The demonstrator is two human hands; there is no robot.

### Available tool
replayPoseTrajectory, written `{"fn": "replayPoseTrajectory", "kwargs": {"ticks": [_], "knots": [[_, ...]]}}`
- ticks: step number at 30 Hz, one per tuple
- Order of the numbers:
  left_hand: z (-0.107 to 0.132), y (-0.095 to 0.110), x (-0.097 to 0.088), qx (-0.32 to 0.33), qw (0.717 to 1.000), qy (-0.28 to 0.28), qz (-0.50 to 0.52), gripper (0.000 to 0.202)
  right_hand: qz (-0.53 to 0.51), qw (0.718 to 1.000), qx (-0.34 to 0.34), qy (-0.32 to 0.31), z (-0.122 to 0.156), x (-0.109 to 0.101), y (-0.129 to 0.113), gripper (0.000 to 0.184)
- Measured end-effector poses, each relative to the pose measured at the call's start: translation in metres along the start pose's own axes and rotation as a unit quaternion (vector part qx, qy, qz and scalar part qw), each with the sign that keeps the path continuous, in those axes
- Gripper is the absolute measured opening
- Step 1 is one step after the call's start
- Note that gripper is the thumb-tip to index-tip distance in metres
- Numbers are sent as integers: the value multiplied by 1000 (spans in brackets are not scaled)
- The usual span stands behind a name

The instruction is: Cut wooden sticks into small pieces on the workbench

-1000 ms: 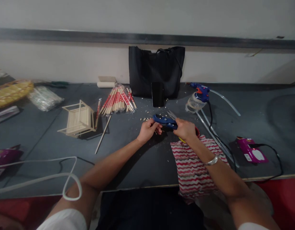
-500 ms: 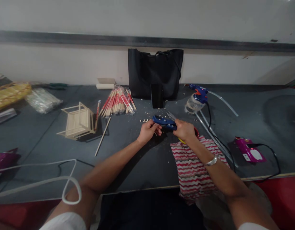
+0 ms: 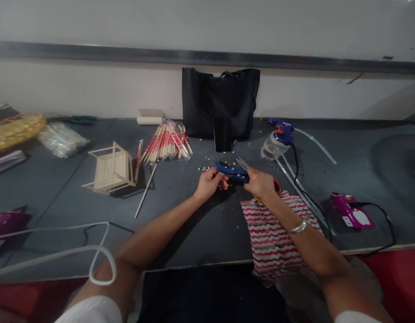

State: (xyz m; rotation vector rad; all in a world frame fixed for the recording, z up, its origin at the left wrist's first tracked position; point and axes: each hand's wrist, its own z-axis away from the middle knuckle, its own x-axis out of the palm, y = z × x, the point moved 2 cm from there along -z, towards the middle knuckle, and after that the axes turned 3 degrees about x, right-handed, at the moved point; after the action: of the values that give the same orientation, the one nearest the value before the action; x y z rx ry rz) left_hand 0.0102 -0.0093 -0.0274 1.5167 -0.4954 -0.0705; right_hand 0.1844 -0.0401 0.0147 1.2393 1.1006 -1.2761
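My right hand [image 3: 261, 183] is closed round a blue cutter [image 3: 231, 168] with two arms, its rounded end pointing left. At that end, my left hand [image 3: 209, 183] has its thumb and fingers pinched together; what sits between them is too small to make out. Beneath and beside the right hand show a pointed metal blade [image 3: 241, 163] and a red loop handle [image 3: 277, 185], seemingly of scissors, partly hidden. Small pale cut bits [image 3: 203, 169] lie scattered around the hands. A striped cloth [image 3: 277, 237] lies under my right forearm.
Left stand a small stick-built frame [image 3: 113, 172], a loose stick [image 3: 146, 190] and wrapped chopsticks [image 3: 167, 141]. A phone [image 3: 222, 134] leans on a black bag [image 3: 220, 101]. Right are a glue gun [image 3: 281, 130], clear glue sticks [image 3: 303, 195] and a purple box [image 3: 351, 211] with a cable.
The view has shifted very slightly. Both hands and the blue cutter keep practically the same place and pose.
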Motion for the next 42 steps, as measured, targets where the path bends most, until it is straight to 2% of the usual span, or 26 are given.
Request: {"fn": "replayPoseTrajectory", "kwargs": {"ticks": [8, 12, 17, 20, 23, 28, 35, 42], "knots": [[-1, 0, -1, 11, 1000, 14, -1, 35, -13, 1000, -15, 21, 3, 1, 0, 23], [-1, 0, -2, 33, 999, 26, -12, 30, -22, 997, -29, 66, 2, 3, 3, 22], [-1, 0, -2, 46, 999, -1, 10, 29, -8, 990, -40, 136, -2, 7, 9, 27], [-1, 0, -2, 42, 999, 0, 21, 29, -10, 987, -46, 155, -4, 10, 11, 30], [-1, 1, -3, 42, 998, 10, 48, 39, -13, 987, -44, 156, -5, 13, 12, 31], [-1, 5, -2, 35, 996, -13, 85, 52, -31, 988, -35, 149, -5, 12, 12, 36], [0, 6, -2, 20, 996, -20, 88, 52, -45, 990, -51, 122, -2, 10, 8, 36], [1, 4, -3, 9, 998, -8, 54, 49, -64, 986, -76, 135, -1, 12, 9, 43]]}}
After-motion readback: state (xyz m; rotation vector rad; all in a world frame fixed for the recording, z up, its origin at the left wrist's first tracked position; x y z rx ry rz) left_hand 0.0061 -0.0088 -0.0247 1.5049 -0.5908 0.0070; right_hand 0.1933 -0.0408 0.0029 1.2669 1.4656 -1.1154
